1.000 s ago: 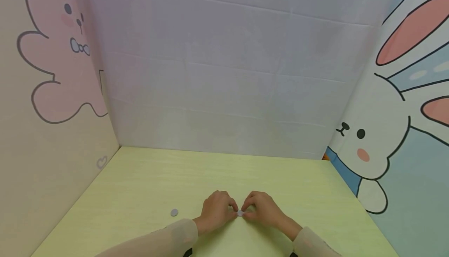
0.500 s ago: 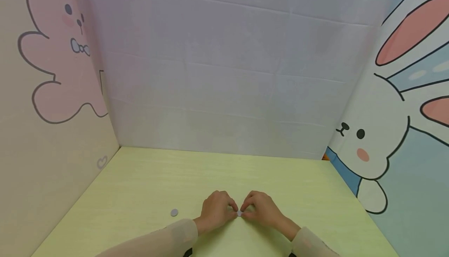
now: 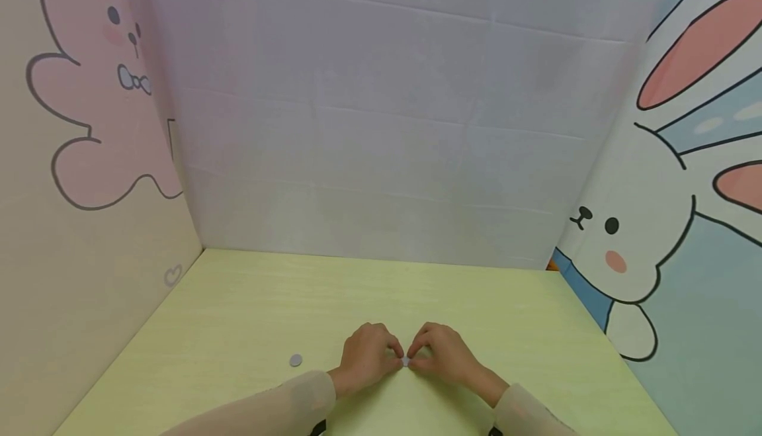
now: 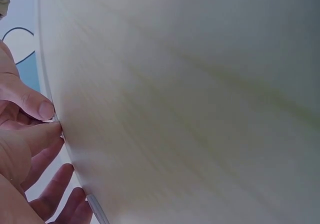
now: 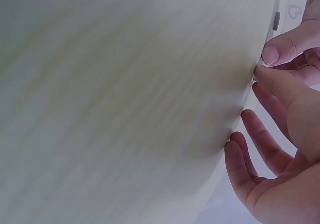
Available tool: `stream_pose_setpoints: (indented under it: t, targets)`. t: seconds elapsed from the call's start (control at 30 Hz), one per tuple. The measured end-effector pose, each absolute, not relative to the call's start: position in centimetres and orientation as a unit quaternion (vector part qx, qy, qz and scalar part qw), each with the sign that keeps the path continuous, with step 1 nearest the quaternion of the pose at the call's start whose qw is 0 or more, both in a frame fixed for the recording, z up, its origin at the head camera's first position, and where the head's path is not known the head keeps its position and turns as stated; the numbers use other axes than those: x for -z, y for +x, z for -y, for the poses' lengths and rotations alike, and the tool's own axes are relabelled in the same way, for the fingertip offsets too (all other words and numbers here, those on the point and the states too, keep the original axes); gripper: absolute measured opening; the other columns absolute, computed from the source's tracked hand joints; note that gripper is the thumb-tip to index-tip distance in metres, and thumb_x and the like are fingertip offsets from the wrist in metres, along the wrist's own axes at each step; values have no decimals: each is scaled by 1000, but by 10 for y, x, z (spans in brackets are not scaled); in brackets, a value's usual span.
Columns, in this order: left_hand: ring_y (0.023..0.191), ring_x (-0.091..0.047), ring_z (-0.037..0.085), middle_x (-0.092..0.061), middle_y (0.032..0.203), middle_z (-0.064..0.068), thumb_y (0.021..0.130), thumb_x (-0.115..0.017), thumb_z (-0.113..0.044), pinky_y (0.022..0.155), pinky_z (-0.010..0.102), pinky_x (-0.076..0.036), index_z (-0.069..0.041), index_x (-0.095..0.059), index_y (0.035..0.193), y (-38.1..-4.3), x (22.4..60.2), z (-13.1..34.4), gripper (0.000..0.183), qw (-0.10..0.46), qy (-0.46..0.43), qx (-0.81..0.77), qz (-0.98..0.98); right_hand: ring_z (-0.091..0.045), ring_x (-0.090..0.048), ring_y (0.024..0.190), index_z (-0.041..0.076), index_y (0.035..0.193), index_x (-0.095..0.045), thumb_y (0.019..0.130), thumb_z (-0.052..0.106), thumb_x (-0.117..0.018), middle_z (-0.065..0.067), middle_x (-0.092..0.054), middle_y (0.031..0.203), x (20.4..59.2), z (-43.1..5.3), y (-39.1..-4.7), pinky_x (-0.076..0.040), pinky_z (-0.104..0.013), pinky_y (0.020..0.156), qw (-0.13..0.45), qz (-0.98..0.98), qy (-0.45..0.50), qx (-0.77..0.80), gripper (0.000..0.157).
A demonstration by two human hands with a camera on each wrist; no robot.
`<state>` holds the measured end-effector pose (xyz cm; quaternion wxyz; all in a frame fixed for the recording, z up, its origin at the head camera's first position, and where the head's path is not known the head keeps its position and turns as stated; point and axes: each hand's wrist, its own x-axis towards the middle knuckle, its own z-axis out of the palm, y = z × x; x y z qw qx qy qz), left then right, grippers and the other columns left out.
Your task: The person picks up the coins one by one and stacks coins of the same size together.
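Note:
A small round grey disc lies on the yellow table, mostly covered by fingertips. From its left side, my left hand pinches it with thumb and index finger. My right hand does likewise from the right, so the fingertips nearly meet over it. In the left wrist view, the left hand appears low against the tabletop. The right wrist view has the right hand with its other fingers bent, tips near the surface. How firmly either hand grips cannot be seen.
Left of the left hand lies a second grey disc, seen edge-on as a grey piece in the left wrist view. A pale back wall and side walls with a pink cartoon animal and white rabbit enclose the table.
My right hand has shifted very slightly left toward the left hand, and a little less of the disc shows between them. The second disc has stayed put.

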<state>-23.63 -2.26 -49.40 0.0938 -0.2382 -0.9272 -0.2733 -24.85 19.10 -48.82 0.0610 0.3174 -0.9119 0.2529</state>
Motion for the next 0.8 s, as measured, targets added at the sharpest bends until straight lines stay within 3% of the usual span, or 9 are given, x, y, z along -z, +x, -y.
stream_pose_setpoints:
  t: [0.8]
  targets:
    - [81,-58,10,-69,85,-10,82,-94,-29,63,25,-48,-29,-84,78,-238,495,22,11,94,-242,271,927,-8,-66,87,21,83,-85,86,18,-91,11,-73,92,488,-191,-251,-57,-32,78,56,909,321,-258,7]
